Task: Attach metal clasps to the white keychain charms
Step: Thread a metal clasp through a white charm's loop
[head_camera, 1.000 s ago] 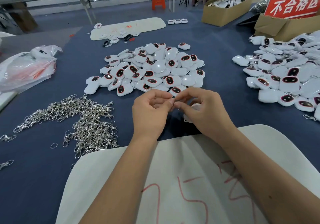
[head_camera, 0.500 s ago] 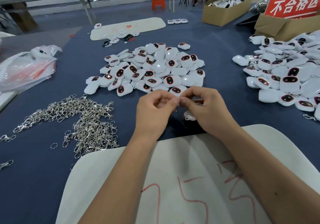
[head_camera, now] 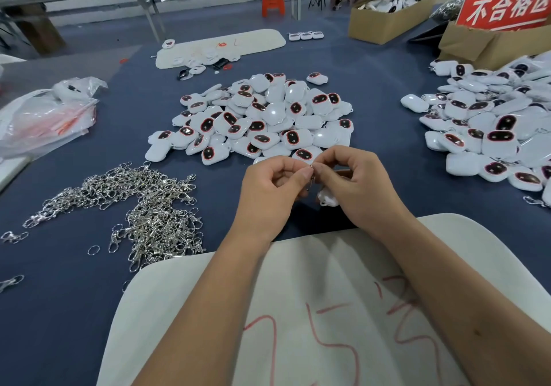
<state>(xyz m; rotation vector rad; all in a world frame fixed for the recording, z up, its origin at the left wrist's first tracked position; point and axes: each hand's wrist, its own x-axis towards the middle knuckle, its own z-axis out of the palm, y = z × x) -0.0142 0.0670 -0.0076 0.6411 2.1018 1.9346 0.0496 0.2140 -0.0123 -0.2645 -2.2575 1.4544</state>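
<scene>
While both hands meet over the blue table [head_camera: 74, 311], the left hand [head_camera: 268, 188] and right hand [head_camera: 357, 185] pinch a small metal clasp [head_camera: 311, 173] between thumb and forefinger tips. A white charm [head_camera: 327, 197] hangs just below the right palm, mostly hidden. A heap of charms [head_camera: 262, 120] lies just beyond the hands; another heap [head_camera: 492, 126] sits to the right. The pile of clasps [head_camera: 143, 206] lies to the left. A white board [head_camera: 298, 311] with red scrawl lies under the forearms.

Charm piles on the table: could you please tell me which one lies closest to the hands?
The centre pile, just beyond both hands; the right pile sits farther off.
</scene>
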